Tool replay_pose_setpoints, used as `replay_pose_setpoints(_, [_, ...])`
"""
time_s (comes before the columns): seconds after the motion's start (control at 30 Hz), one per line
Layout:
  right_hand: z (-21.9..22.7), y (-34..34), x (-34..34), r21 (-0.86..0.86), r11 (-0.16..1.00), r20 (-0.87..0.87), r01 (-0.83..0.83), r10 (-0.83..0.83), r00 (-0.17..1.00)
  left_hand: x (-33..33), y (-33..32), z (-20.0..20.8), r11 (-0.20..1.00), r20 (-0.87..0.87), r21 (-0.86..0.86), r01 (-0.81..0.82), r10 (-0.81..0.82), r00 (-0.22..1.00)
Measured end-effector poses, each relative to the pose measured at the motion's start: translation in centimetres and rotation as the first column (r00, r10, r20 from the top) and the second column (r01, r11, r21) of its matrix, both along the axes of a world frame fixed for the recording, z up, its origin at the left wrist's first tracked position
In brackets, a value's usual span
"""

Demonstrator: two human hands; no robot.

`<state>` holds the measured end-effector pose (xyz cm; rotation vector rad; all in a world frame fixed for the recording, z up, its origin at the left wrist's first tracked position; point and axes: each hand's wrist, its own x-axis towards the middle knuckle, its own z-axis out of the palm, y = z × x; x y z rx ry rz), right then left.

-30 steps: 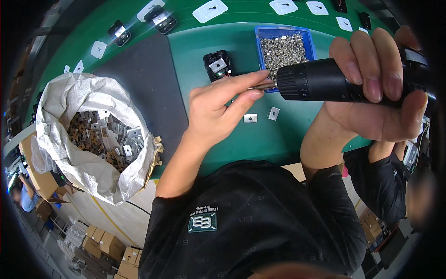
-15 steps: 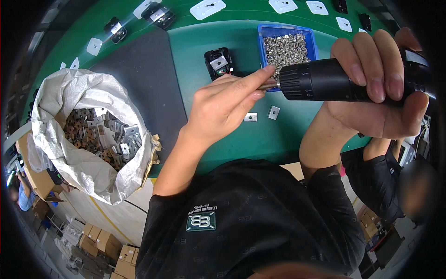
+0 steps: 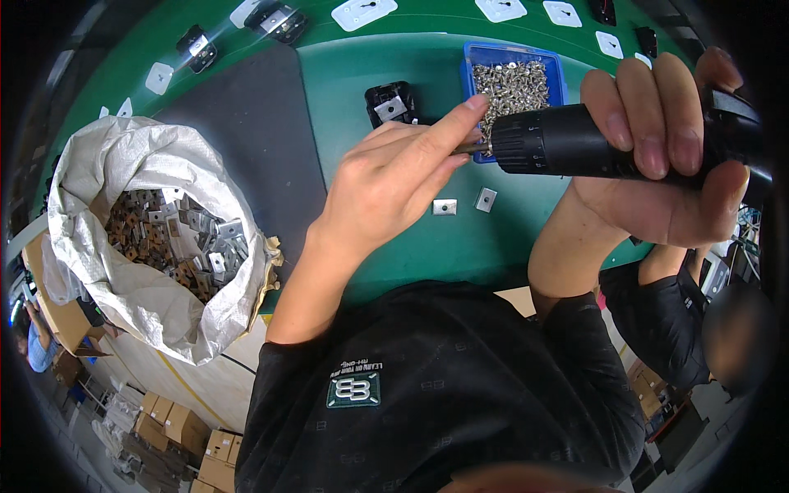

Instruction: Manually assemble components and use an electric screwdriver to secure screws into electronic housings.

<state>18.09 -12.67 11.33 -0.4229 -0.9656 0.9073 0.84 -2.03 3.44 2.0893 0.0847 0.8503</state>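
My right hand point(image 3: 657, 123) grips a black electric screwdriver point(image 3: 555, 140) that lies level, its nose pointing left. My left hand point(image 3: 382, 181) has its fingers closed round the thin bit point(image 3: 467, 149) at that nose; whether a screw is also between the fingertips is hidden. Just behind the left hand sits a black plastic housing point(image 3: 390, 103) with a small metal plate on it, partly covered by the hand. A blue tray point(image 3: 561, 74) full of screws stands beyond the bit. Two small metal plates with holes, one flat point(image 3: 444, 207) and one turned point(image 3: 486, 199), rest on the green table.
At the left stands a white woven sack point(image 3: 90, 279) of small metal plates, beside a dark grey mat point(image 3: 263, 123). Along the far green strip are white plates point(image 3: 364, 12) and black housings point(image 3: 197, 49). Another person's sleeve point(image 3: 657, 329) is at the right.
The view has shifted slightly. Both hands keep their grips, the left fingers still at the bit; the left hand and forearm sit a little further left.
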Motion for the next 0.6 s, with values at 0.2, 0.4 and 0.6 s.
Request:
replay_pose_setpoints(0.2, [-0.8, 1.2, -0.9, 0.038, 0.998, 0.002, 0.059, -0.059, 0.998, -0.5, 0.9, -0.5, 0.998, 0.019, 0.011, -0.068, 0.068, 0.997])
replay_pose_setpoints(0.4, [-2.4, 2.6, -2.4, -0.019, 0.989, 0.005, 0.15, -0.15, 0.989, -2.2, 4.3, -0.6, 0.987, -0.215, 0.142, -0.072, 0.102, 0.971])
replay_pose_setpoints(0.6, [-4.3, 4.6, -4.5, -0.039, 0.87, 0.271, 0.492, -0.465, 0.843, -2.7, 4.6, -2.9, 0.979, -0.445, 0.188, -0.075, 0.153, 0.882])
